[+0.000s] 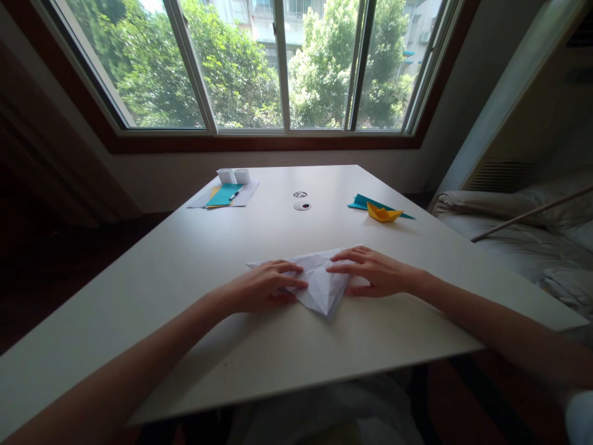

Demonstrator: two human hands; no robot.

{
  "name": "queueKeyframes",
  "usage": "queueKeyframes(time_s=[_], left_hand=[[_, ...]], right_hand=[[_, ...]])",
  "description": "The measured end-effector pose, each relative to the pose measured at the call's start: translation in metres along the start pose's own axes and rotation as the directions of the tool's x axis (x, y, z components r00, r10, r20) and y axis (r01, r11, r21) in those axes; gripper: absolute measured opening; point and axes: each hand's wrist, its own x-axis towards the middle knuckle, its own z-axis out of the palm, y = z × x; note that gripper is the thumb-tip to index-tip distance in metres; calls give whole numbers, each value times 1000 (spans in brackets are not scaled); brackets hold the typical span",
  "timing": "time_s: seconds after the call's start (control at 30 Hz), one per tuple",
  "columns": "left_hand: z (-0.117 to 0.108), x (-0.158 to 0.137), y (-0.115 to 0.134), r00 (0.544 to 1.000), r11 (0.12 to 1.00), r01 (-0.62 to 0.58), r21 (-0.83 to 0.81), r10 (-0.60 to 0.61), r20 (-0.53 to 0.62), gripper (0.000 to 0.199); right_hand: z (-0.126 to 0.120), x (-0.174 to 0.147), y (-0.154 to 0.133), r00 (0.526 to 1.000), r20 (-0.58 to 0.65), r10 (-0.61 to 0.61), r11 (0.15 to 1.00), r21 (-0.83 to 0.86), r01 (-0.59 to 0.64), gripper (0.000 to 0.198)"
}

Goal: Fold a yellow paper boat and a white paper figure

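Note:
A folded sheet of white paper, roughly triangular with its point toward me, lies on the white table near the front edge. Creases run across its surface. My left hand rests on the paper's left part with fingers stretched out and slightly spread. On the right part lies my right hand, its fingers also extended and apart. Both hands press flat rather than grip. The paper's left and right corners are partly hidden under the hands.
A yellow paper boat and a blue folded paper plane sit at the back right. Toward the back left are coloured sheets, a pen and two small white containers. Two round table inserts lie mid-table.

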Motion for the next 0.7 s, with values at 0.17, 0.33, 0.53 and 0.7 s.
queueKeyframes(time_s=[0.17, 0.33, 0.53, 0.7], left_hand=[[6, 1, -6, 996, 998, -54, 12, 54, -70, 30], [0, 3, -7, 985, 994, -69, 85, 81, -150, 36], [-25, 10, -3, 893, 984, 175, 19, -151, -425, 30], [-37, 6, -9, 871, 828, 257, -499, -422, -252, 32]], right_hand=[[10, 13, -12, 967, -129, -220, 970, -134, 203, 33], [6, 23, -7, 901, -362, -238, 970, -140, 200, 20], [-37, 44, 4, 813, -467, 349, 924, 314, -216, 18], [-63, 63, 22, 900, -2, 435, 664, 676, -320, 29]])
